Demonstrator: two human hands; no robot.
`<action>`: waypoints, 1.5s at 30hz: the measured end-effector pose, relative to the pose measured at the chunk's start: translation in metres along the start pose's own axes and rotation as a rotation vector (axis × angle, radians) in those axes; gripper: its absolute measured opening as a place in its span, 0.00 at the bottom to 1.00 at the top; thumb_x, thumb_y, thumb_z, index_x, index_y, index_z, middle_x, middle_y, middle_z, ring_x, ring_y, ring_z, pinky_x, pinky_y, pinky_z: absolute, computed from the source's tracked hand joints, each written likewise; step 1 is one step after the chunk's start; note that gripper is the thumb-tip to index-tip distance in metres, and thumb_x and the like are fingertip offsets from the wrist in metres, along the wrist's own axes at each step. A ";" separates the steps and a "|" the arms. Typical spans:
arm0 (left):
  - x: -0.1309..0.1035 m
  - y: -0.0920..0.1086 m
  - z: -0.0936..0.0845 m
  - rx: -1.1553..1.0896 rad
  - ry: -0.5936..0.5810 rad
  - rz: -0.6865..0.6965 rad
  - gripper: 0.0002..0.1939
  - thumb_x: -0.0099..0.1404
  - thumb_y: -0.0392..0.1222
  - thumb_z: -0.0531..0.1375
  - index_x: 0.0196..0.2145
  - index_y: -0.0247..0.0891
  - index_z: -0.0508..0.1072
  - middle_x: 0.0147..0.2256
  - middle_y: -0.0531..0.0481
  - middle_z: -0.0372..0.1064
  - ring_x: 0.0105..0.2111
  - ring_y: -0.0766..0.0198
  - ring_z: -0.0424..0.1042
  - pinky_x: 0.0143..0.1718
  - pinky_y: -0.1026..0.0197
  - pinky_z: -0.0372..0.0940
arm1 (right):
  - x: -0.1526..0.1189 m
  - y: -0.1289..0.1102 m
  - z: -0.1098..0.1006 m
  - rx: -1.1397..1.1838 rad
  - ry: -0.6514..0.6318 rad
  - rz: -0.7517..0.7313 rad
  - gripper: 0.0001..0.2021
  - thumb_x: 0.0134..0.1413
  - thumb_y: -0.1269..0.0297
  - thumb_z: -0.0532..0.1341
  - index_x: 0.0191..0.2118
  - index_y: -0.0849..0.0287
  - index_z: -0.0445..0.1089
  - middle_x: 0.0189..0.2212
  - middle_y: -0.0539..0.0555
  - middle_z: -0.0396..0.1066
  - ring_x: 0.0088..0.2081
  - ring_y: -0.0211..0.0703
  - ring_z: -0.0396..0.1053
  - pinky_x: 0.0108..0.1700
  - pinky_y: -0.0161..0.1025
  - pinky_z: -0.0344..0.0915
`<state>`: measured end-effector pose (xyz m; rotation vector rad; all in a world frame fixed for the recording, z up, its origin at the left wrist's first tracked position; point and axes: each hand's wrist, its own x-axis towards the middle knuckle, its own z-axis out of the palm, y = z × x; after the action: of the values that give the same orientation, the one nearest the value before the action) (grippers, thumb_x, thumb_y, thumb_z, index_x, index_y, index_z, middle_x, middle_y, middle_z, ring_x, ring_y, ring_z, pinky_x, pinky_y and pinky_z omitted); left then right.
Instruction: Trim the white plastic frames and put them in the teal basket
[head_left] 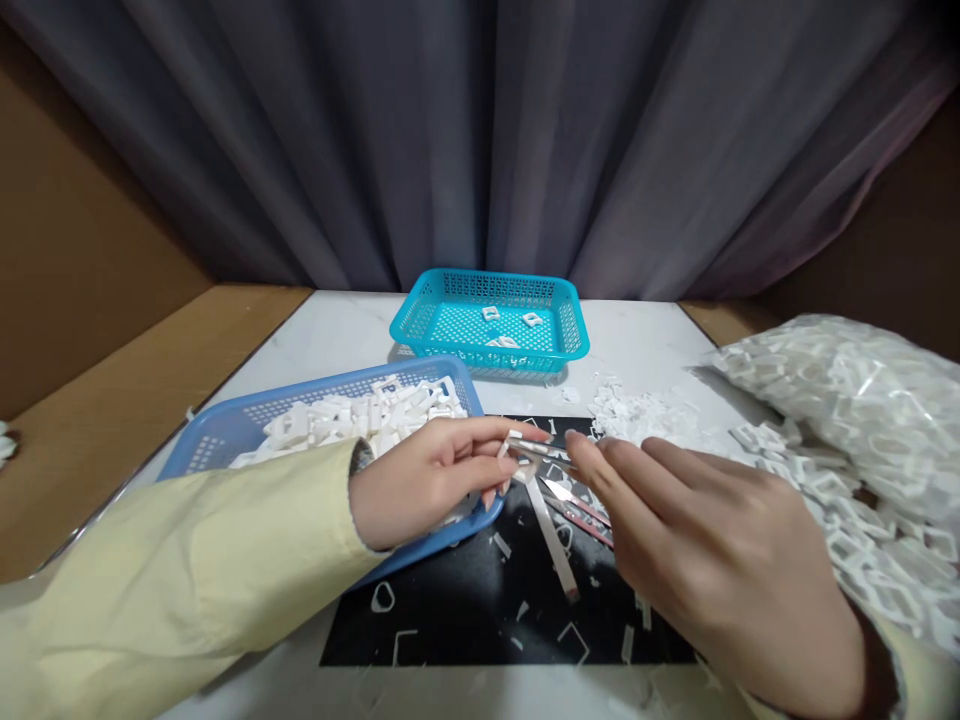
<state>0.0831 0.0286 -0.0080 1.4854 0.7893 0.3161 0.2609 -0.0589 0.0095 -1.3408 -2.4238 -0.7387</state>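
Observation:
My left hand (442,475) pinches a small white plastic frame (510,447) over the black mat. My right hand (705,550) is closed round a thin metal tool (541,446), whose tip touches the white frame at my left fingertips. Just below the fingers, a flat strip (553,545) lies on the black mat (442,605), beside a pointed tool with red handles (581,515) partly hidden by my right hand. White scraps and trimmed outlines are scattered over the mat.
A blue basket (225,420) full of white frames stands left, partly under my left arm. Behind is a turquoise basket (487,352) with several frames. White shavings (637,410) lie right of centre. A clear bag (847,400) and loose frames (862,560) are at the right.

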 end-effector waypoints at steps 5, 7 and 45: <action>0.000 0.001 0.001 -0.033 -0.003 -0.002 0.18 0.61 0.34 0.54 0.49 0.33 0.66 0.20 0.57 0.60 0.22 0.72 0.59 0.23 0.67 0.52 | 0.000 -0.001 0.001 -0.001 -0.008 -0.004 0.16 0.54 0.74 0.48 0.41 0.71 0.71 0.20 0.53 0.65 0.20 0.42 0.61 0.18 0.39 0.51; 0.000 0.000 0.001 -0.041 -0.006 -0.003 0.18 0.61 0.34 0.54 0.50 0.33 0.66 0.21 0.57 0.60 0.23 0.71 0.59 0.23 0.67 0.53 | 0.001 -0.001 0.002 -0.017 -0.008 -0.012 0.15 0.54 0.74 0.48 0.41 0.70 0.71 0.21 0.53 0.65 0.21 0.42 0.61 0.19 0.39 0.50; 0.000 -0.004 0.008 -0.095 0.075 -0.040 0.26 0.60 0.39 0.56 0.56 0.40 0.55 0.19 0.59 0.60 0.20 0.70 0.58 0.21 0.67 0.51 | -0.001 -0.004 0.004 0.027 -0.029 0.104 0.14 0.54 0.74 0.47 0.36 0.63 0.70 0.19 0.49 0.62 0.19 0.38 0.62 0.20 0.38 0.45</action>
<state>0.0866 0.0222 -0.0129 1.3733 0.8509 0.3759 0.2582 -0.0588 0.0047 -1.4637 -2.3564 -0.6618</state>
